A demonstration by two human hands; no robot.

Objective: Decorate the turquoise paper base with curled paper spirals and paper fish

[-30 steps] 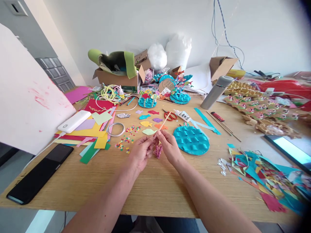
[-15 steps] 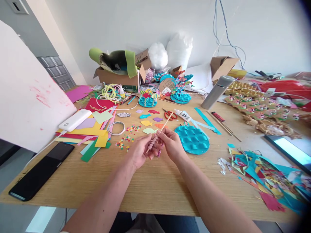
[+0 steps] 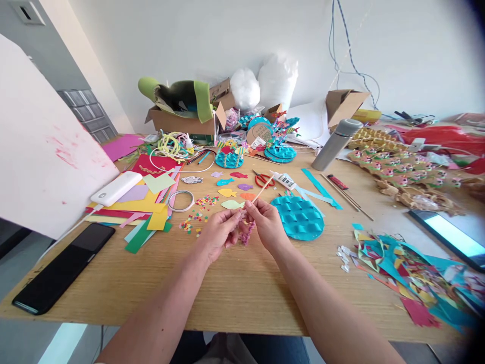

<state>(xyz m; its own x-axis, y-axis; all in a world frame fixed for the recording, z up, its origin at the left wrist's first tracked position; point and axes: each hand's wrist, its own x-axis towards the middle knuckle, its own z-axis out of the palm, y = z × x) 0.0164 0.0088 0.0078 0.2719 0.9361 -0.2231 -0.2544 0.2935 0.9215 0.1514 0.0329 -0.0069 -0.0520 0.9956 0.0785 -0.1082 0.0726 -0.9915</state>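
Over the middle of the table, my right hand (image 3: 267,222) is closed around a thin wooden stick (image 3: 262,188), whose far end slants up and to the right. My left hand (image 3: 220,232) pinches a pinkish-purple curled paper strip (image 3: 246,233) near the lower part of the stick. Part of the strip dangles between the hands; fingers hide where it meets the stick. Just beyond the fingertips lie paper fish cutouts, among them a light green fish (image 3: 232,204) and a yellow fish (image 3: 227,192). A round blue woven-paper piece (image 3: 297,217) rests beside my right hand.
Red-handled scissors (image 3: 264,179) and a glue bottle (image 3: 284,180) lie farther back. A tape roll (image 3: 181,200) and confetti (image 3: 193,220) are left of my hands. A grey flask (image 3: 336,145) stands back right; paper scraps (image 3: 409,273) lie front right, a black phone (image 3: 64,268) front left.
My left fingers have closed in toward the right fingertips, covering the strip-wrapped part of the stick. More of the curled strip now hangs below. The view has shifted slightly.
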